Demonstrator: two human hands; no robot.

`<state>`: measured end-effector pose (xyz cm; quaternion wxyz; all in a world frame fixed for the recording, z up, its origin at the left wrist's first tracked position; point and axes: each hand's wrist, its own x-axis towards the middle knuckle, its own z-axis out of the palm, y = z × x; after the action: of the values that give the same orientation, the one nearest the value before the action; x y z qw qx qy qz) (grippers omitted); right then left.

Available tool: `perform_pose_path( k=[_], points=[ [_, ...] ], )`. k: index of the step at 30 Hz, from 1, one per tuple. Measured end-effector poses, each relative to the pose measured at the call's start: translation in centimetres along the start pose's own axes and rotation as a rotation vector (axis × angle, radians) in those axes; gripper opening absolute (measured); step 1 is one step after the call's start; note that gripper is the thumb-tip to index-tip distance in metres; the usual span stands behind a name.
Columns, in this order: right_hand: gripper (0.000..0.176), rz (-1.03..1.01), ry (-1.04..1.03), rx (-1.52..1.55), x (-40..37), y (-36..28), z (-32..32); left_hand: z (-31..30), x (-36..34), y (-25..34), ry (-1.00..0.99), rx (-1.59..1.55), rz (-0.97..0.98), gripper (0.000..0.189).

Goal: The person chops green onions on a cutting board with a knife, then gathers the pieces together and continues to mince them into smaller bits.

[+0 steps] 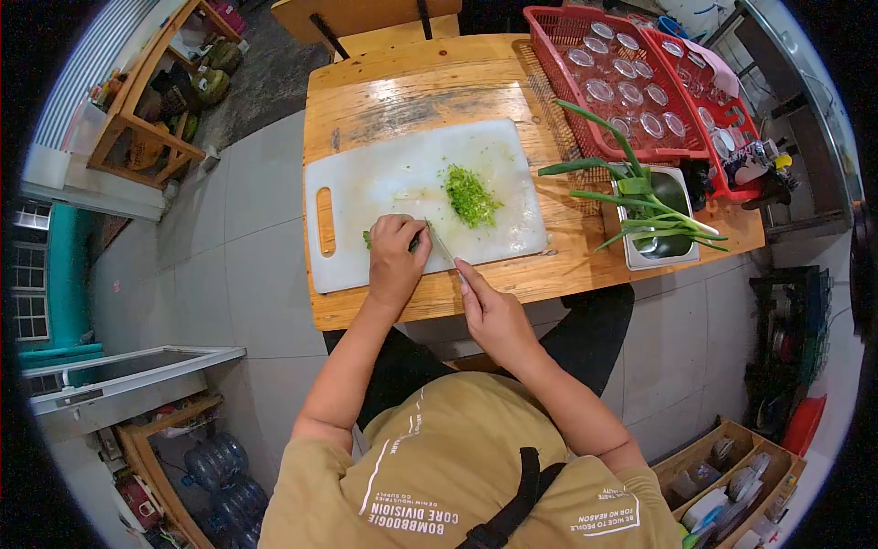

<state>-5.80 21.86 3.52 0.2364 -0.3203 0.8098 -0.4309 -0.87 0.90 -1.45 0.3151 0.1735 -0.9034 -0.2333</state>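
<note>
A white cutting board [366, 183] lies on the wooden table in front of me. My left hand [400, 252] presses down near its front edge, fingers curled over a small bunch of green onion [414, 242] that is mostly hidden beneath them. In my right hand [494, 311] is the handle of a knife [442, 245], its blade beside my left fingertips at the greens. Right of the blade, a pile of chopped green onion [471, 197] sits on the board, with small bits scattered around it.
Whole green onions [645, 197] lie across a steel container [663, 247] at the table's right. Behind it stands a red basket [562, 55] of upturned glasses, with a second red basket [704, 114] alongside. The wooden table [357, 91] extends beyond the board.
</note>
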Motion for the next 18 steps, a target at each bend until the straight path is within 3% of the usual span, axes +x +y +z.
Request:
perform_pose_path(
  k=[10,18],
  points=[
    [0.042,-0.050,0.045,-0.111,0.7,0.2,1.2,0.2,-0.1,0.0,-0.021,-0.034,-0.075,0.010],
    [0.041,-0.010,0.037,0.077,-0.2,-0.4,0.6,0.2,-0.3,0.2,0.008,-0.061,-0.151,0.009]
  ],
)
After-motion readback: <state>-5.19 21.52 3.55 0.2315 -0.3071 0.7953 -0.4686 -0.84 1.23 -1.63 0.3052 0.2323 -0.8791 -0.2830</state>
